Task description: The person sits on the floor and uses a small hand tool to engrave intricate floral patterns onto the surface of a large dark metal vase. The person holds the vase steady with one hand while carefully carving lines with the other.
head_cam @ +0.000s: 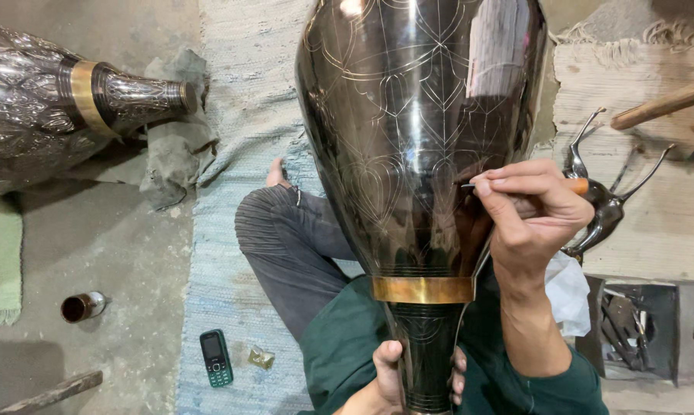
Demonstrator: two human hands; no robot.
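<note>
Head view: dark engraved brass-banded vase (420, 138), left hand (389, 380) gripping neck, right hand (531, 211) pinching engraving tool (577, 185).

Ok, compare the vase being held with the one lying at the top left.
The held vase is smooth and dark with thin engraved lines; the lying vase is silvery with raised relief. The held one is gripped at its neck by the left hand while the right hand puts a tool to it; the other lies untouched on the floor. Both have a brass band.

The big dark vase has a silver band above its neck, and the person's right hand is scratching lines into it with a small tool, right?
Not quite: in the head view the band on the vase is gold-coloured, not silver. The right hand does hold a small tool against it.
</note>
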